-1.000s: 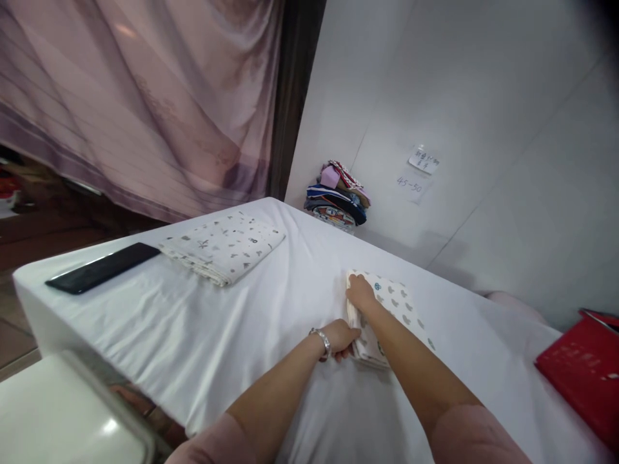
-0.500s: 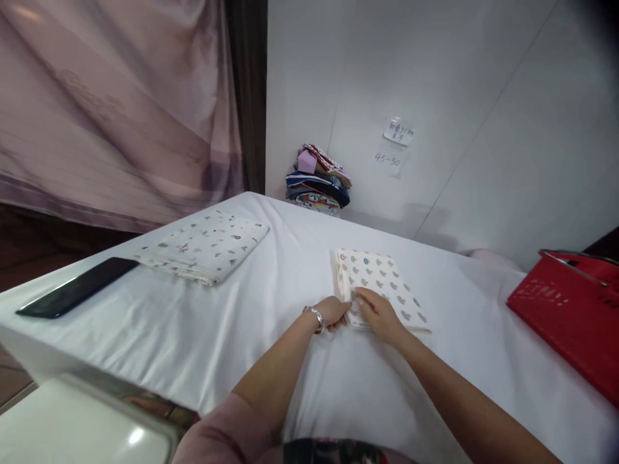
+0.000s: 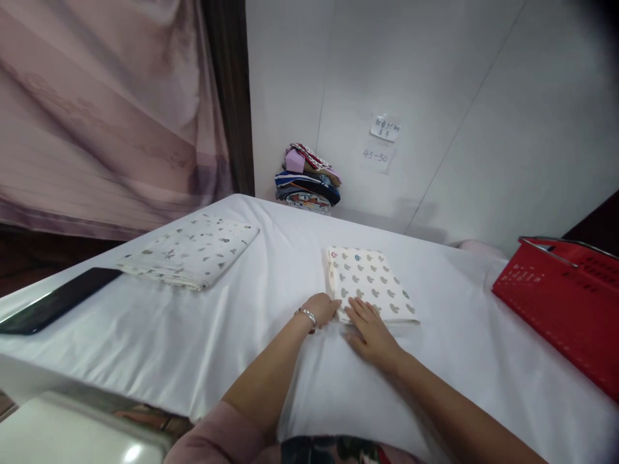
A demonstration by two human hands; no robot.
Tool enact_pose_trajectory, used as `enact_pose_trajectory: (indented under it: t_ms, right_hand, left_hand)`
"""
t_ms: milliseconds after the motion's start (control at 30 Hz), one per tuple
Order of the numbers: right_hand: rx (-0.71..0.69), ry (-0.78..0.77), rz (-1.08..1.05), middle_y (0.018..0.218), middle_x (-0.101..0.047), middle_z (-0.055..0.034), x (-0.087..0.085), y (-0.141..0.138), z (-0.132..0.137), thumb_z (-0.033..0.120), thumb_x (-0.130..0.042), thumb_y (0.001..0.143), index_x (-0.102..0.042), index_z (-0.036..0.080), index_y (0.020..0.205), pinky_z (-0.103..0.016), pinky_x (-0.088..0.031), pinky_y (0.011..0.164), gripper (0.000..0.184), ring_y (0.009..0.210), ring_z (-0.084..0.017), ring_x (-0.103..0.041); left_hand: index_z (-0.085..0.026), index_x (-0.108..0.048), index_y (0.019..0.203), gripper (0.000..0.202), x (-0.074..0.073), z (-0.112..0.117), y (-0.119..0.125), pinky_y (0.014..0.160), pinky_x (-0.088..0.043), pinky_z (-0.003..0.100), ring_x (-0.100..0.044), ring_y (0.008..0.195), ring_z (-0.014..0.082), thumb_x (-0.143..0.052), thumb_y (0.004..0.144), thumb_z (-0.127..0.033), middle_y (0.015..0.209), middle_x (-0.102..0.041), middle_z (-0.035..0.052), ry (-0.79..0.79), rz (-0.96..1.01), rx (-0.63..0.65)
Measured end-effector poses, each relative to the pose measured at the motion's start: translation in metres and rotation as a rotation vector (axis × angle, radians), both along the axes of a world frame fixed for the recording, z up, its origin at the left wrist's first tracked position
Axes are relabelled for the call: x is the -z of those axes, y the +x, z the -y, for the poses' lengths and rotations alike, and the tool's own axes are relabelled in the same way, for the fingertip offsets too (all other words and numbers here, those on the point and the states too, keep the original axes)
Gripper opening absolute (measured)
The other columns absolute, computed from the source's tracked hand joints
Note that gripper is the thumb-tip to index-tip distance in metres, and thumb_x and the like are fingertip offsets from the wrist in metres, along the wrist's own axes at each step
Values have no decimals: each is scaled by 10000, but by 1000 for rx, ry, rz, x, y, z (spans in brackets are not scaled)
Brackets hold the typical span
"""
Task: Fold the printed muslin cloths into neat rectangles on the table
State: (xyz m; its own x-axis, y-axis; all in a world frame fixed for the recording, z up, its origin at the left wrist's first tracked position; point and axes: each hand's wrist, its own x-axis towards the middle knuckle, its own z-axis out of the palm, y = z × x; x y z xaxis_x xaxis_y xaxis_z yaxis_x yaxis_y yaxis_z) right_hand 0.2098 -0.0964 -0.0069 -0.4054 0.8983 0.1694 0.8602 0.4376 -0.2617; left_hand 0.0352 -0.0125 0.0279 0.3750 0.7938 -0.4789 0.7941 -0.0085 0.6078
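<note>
A folded cream cloth (image 3: 370,277) with grey printed shapes lies flat on the white-covered table (image 3: 271,277). My left hand (image 3: 323,309), with a silver bracelet at the wrist, is closed at the cloth's near left corner and pinches its edge. Over the near edge of the same cloth rests my right hand (image 3: 370,332), fingers spread and fingertips on the fabric. Farther left lies a second folded cloth (image 3: 193,248), white with small scattered prints.
A black phone-like slab (image 3: 58,299) lies at the table's left edge. At the right stands a red basket (image 3: 556,303) with a metal handle. Folded fabrics (image 3: 308,180) are stacked by the wall behind the table. A white stool-like surface (image 3: 72,432) sits low at left.
My right hand has gone from bent fingers on the cloth to spread fingers nearer its front edge. My left hand stays at the corner. The view has shifted slightly right.
</note>
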Motion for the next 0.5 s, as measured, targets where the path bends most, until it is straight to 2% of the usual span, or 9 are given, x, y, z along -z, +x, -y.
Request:
enact_pose_trajectory:
  t_ms: [67, 167, 233, 300, 400, 500]
  right_hand:
    - [44, 20, -73, 1447, -322, -76, -7, 13, -6, 359, -427, 874, -404, 219, 1354, -475, -223, 1092, 501, 1349, -245, -236]
    - [306, 112, -122, 1408, -391, -83, -17, 47, -25, 380, -404, 879, -488, 199, 1287, -448, -250, 1085, 455, 1334, -249, -271]
    - [533, 63, -97, 1386, -414, -114, -20, 73, -41, 386, -430, 855, -499, 165, 1271, -435, -278, 1069, 476, 1315, -266, -307]
    - [694, -59, -94, 1325, -481, -135, -21, 95, -56, 419, -442, 838, -492, 159, 1274, -429, -355, 1011, 510, 1249, -281, -410]
    - [774, -152, -120, 1209, -579, -134, -19, 111, -72, 494, -456, 808, -509, 191, 1258, -410, -453, 890, 545, 1099, -289, -553]
    - [783, -141, -166, 1188, -596, -131, -18, 117, -80, 520, -513, 755, -522, 200, 1248, -393, -474, 849, 588, 1045, -288, -588]
  left_hand:
    - [-119, -638, 701, 516, 2, -1, 0, 446, -431, 308, -526, 420, 178, -364, 830, -538, 543, -590, 76, 44, 0, -30]
    - [-133, -646, 703, 443, 10, -2, 1, 503, -449, 277, -584, 500, 184, -436, 799, -510, 565, -623, 77, 171, 27, -92]
    - [-137, -644, 676, 395, 15, -3, 2, 555, -458, 255, -606, 532, 173, -463, 787, -470, 566, -635, 70, 213, 77, -117]
    - [-136, -632, 636, 373, 18, -5, 3, 576, -462, 237, -610, 519, 157, -463, 787, -432, 569, -643, 66, 178, 141, -127]
    - [-136, -605, 585, 364, 19, -7, 4, 559, -462, 226, -606, 490, 147, -462, 787, -402, 559, -641, 60, 101, 223, -143]
    - [-139, -560, 533, 356, 19, -6, 7, 537, -457, 223, -596, 478, 142, -478, 785, -376, 522, -620, 51, 56, 289, -158]
